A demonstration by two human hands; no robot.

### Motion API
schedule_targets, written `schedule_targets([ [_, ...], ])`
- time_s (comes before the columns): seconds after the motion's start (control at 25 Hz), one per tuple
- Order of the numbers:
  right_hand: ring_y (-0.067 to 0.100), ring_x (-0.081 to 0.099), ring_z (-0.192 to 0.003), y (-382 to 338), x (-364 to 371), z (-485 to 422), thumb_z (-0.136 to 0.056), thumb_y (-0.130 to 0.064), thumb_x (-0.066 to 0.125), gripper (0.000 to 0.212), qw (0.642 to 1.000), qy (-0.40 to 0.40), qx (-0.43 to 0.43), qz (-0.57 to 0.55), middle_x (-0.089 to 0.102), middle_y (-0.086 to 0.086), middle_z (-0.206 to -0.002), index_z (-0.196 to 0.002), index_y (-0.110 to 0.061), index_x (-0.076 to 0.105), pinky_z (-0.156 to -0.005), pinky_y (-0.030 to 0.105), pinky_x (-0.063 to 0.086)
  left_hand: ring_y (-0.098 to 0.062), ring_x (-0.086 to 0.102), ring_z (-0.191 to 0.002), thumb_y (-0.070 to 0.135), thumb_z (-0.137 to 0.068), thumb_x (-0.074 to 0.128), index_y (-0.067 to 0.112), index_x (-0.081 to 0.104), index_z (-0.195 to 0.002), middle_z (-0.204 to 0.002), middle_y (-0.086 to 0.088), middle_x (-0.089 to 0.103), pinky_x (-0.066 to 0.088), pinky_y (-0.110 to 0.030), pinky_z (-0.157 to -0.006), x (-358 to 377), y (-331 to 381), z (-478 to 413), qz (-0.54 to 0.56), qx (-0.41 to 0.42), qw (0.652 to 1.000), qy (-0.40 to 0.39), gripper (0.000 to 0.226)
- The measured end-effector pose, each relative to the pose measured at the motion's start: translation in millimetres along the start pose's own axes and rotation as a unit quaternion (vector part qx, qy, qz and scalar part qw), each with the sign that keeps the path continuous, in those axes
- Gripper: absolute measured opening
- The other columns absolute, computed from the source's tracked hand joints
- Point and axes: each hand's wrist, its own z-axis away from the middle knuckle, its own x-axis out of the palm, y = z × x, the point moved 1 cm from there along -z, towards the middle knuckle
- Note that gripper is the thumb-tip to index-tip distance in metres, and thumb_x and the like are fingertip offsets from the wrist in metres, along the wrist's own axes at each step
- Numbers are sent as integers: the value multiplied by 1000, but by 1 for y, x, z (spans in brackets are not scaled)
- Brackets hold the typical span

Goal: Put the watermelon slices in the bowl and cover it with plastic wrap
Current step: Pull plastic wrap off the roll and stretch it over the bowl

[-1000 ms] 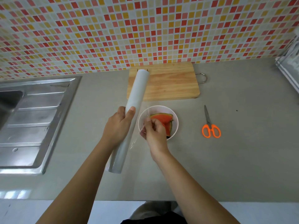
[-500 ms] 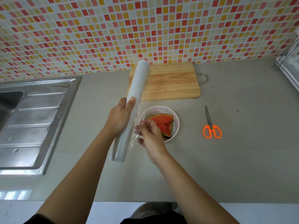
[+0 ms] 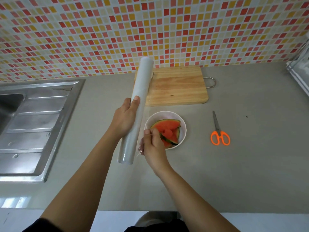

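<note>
A white bowl (image 3: 183, 127) stands on the grey counter and holds red watermelon slices (image 3: 167, 127) with green rind. My left hand (image 3: 124, 118) grips a long roll of plastic wrap (image 3: 141, 91) around its middle, held above the counter just left of the bowl and slanting away from me. My right hand (image 3: 153, 145) sits at the bowl's near left rim and pinches the loose clear edge of the film beside the roll's lower end. This hand hides part of the bowl.
A wooden cutting board (image 3: 178, 87) lies behind the bowl against the tiled wall. Orange-handled scissors (image 3: 219, 133) lie to the right of the bowl. A steel sink (image 3: 33, 124) with a draining board fills the left. A rack edge (image 3: 299, 72) shows at far right.
The roll has risen and moved away from me in my left hand. My right hand has shifted slightly back toward me, still pinching the film edge.
</note>
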Motion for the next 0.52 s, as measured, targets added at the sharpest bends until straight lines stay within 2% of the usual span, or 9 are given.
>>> schedule_targets([
  [0.08, 15, 44, -54, 0, 0, 0, -98, -23, 38, 25, 996, 47, -54, 57, 44, 2, -62, -73, -23, 37, -57, 33, 40, -10, 52, -69, 61, -94, 29, 24, 45, -78, -77, 3, 55, 33, -28, -56, 2, 1, -1, -4, 0, 1000, 17, 43],
  [0.2, 7, 40, -52, -2, -5, -1, -97, -24, 39, 26, 983, 91, -119, 105, 42, -4, -58, -71, -24, 37, -52, 25, 36, -14, 53, -69, 57, -95, 29, 18, 46, -85, -75, 2, 54, 34, -30, -55, 5, 1, -1, -34, 7, 998, 59, 44],
  [0.28, 5, 45, -49, 0, -10, 0, -96, -28, 41, 24, 984, 85, -128, 92, 48, -6, -56, -73, -21, 42, -50, 26, 41, -21, 53, -72, 55, -95, 30, 13, 47, -88, -74, 1, 53, 36, -34, -59, 7, 1, 0, -62, 11, 995, 76, 46],
  [0.36, 4, 52, -51, 4, -17, 1, -95, -36, 42, 26, 992, 73, -82, 59, 56, -7, -58, -76, -19, 49, -50, 27, 46, -22, 52, -72, 56, -95, 31, 12, 47, -88, -73, 2, 53, 36, -35, -63, 8, 2, 1, -72, 10, 995, 74, 48],
  [0.44, 7, 58, -64, 6, -25, -5, -94, -45, 38, 34, 997, 74, 14, 4, 61, -8, -68, -79, -20, 56, -55, 26, 48, -15, 50, -70, 59, -94, 30, 14, 48, -88, -75, 4, 52, 35, -34, -63, 6, 5, 1, -70, 7, 995, 64, 48],
  [0.52, 15, 60, -76, 1, -29, -19, -94, -45, 35, 41, 992, 95, 82, -26, 61, -1, -77, -81, -15, 60, -60, 25, 50, -9, 49, -72, 62, -92, 29, 17, 48, -87, -77, 6, 53, 34, -35, -63, 1, 7, 1, -70, 2, 996, 51, 49],
])
